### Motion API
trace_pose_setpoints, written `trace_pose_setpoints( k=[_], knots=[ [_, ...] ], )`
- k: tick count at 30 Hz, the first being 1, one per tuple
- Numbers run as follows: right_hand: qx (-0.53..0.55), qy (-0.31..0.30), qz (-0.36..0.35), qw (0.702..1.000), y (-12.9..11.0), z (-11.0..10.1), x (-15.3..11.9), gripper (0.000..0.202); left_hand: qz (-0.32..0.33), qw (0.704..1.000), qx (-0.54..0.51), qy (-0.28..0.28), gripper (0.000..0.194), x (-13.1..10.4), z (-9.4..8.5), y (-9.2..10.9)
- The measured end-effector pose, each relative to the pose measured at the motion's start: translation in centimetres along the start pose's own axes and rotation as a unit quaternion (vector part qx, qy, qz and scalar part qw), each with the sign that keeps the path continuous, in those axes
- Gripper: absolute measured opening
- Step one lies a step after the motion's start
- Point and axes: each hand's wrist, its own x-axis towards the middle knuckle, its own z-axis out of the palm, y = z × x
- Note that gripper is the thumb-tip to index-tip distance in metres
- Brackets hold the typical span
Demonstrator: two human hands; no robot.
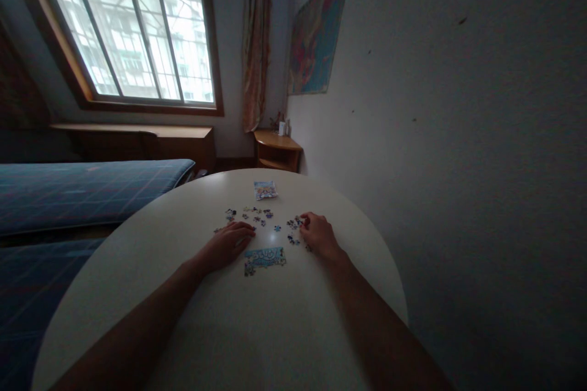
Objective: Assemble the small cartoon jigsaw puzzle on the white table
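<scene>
Through the head view I have a pale wall (458, 165) on the right, a barred window (137, 36) at the upper left and a plaid mattress (92, 189) below it. A round white surface (293, 336) fills the middle. My left hand (227, 239) rests palm down on it, fingers extended and close together, with puzzle pieces at its edges. My right hand (318, 233) has its fingers curled at a cluster of loose jigsaw pieces (294, 223); I can't tell whether it pinches one. Between my hands, slightly nearer me, lies the joined blue jigsaw section (266, 258). A printed packet (265, 190) sits beyond the scattered pieces. Smallest, a single blue piece (277, 228) lies apart between both hands.
</scene>
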Motion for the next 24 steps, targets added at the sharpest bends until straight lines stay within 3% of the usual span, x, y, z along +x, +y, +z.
trace_pose_setpoints(
  k=[15, 24],
  knots=[
    [0.006, -0.006, -0.044, 0.999, -0.01, 0.64, 0.06, 0.026, 0.003, 1.000, 0.001, 0.003, 0.030, -0.03, 0.19, -0.27],
    [0.013, -0.029, -0.025, 0.999, -0.01, 0.47, 0.15, 0.022, -0.004, 1.000, -0.004, 0.006, 0.031, 0.04, -0.02, 0.08]
  ],
)
